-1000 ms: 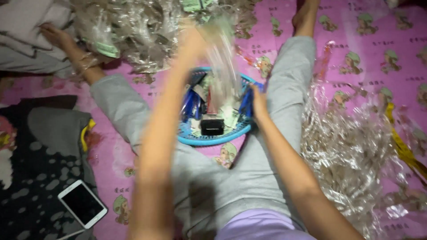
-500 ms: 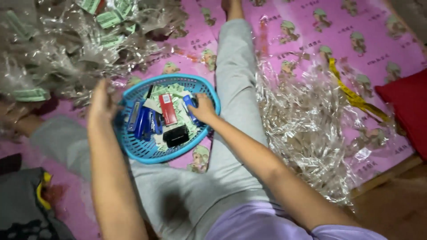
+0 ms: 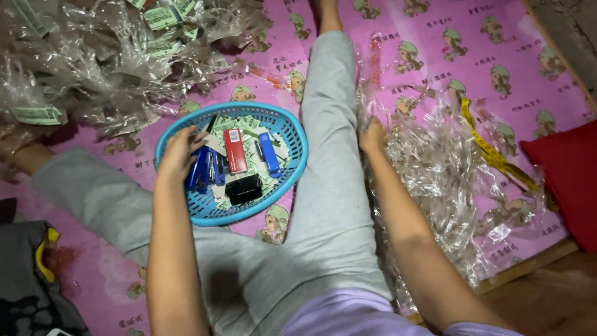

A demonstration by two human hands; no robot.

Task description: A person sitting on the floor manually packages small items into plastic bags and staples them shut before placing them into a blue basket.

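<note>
1. Lying under everything, a pink mat (image 3: pixel 435 43) covers the floor.
2. Two heaps of clear wrap sit on it, one heap (image 3: pixel 93 68) at top left and one heap (image 3: pixel 448 180) on the right.
3. A blue basket (image 3: pixel 292 134) sits between the legs, full of small things.
4. The left hand (image 3: pixel 178 152) reaches into the basket, fingers curled on blue bits (image 3: pixel 200 173). I cannot tell if it grips them.
5. The right hand (image 3: pixel 372 135) rests on the right heap, fingers bent down.
</note>
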